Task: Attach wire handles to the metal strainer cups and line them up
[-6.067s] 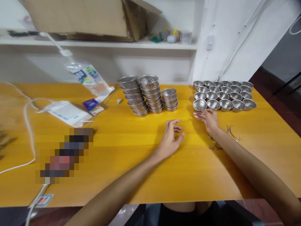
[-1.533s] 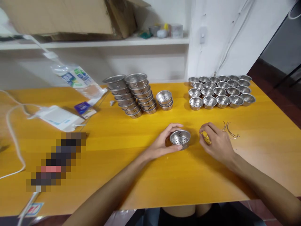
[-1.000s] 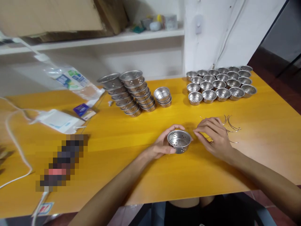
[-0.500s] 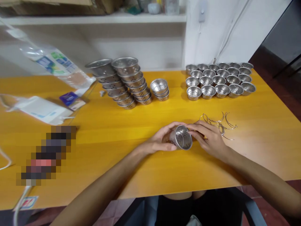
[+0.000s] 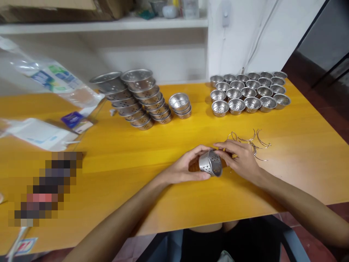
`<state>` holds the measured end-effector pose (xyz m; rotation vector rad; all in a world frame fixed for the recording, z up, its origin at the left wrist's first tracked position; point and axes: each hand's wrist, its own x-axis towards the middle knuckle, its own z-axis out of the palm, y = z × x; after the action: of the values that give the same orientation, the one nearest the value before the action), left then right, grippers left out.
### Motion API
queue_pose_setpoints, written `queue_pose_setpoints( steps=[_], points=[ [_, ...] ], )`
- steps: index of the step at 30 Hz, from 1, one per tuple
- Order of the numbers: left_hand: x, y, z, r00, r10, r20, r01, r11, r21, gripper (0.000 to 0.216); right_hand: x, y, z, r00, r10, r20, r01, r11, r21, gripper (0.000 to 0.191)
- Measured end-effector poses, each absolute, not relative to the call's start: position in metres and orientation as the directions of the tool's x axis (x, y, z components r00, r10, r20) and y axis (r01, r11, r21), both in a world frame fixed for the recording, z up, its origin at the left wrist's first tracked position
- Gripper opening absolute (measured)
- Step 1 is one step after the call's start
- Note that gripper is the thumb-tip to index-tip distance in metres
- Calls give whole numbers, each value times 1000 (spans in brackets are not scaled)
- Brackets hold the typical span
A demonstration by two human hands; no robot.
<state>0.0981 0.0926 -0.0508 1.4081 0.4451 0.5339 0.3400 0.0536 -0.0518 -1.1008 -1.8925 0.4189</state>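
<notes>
A small perforated metal cup (image 5: 206, 163) is tipped on its side above the table, its mouth facing right. My left hand (image 5: 188, 167) is closed around it, thumb along the lower side and fingers over the far side. My right hand (image 5: 240, 156) has its thumb and fingertips pinched at the cup's upper rim; whatever lies between them is too small to make out. Just behind that hand, several thin curved wires (image 5: 261, 140) lie loose on the table, partly hidden by it.
Tall leaning stacks of perforated cups (image 5: 140, 92) and a short stack (image 5: 180, 105) stand at the back. Rows of single cups (image 5: 248, 95) sit at the back right. On the left lie a plastic bag (image 5: 62, 80), a white device (image 5: 43, 134) and a blurred-out object (image 5: 49, 189).
The cup has turned in my left hand, so more of its outer wall shows and its mouth points further right. My right fingertips stay at the rim. The whole view has shifted slightly.
</notes>
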Motion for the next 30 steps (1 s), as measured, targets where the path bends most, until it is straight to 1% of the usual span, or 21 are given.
queue_pose_setpoints(
  steps=[5,9,11,13,17,20,23,26,30],
  points=[
    [97,92,-53,795,607,23,-59,40,997,60,338,53,-52,-187,868,460,569,477,-669,19],
    [97,90,-56,779,625,46,-74,19,997,67,336,53,-53,-135,925,355,532,370,-761,20],
    [98,90,-58,774,631,63,-86,5,996,66,336,53,-54,-106,957,270,476,287,-831,23],
    [98,90,-60,772,632,68,-81,-9,997,63,335,52,-55,-90,979,184,385,204,-900,27],
    [98,91,-63,765,640,73,-45,-60,997,57,333,51,-53,-110,992,65,120,78,-990,36],
    [98,91,-64,757,648,81,-35,-84,996,56,329,51,-49,-100,995,7,-27,5,-1000,45],
    [99,90,-65,751,653,93,-47,-88,995,57,326,53,-46,-96,995,-35,-101,-45,-994,51],
    [100,90,-66,741,666,87,-62,-61,996,60,326,55,-46,-111,993,-49,-130,-64,-989,51],
    [100,90,-65,741,670,48,-45,-22,999,61,327,58,-49,-125,990,-61,-109,-74,-991,52]
  ],
)
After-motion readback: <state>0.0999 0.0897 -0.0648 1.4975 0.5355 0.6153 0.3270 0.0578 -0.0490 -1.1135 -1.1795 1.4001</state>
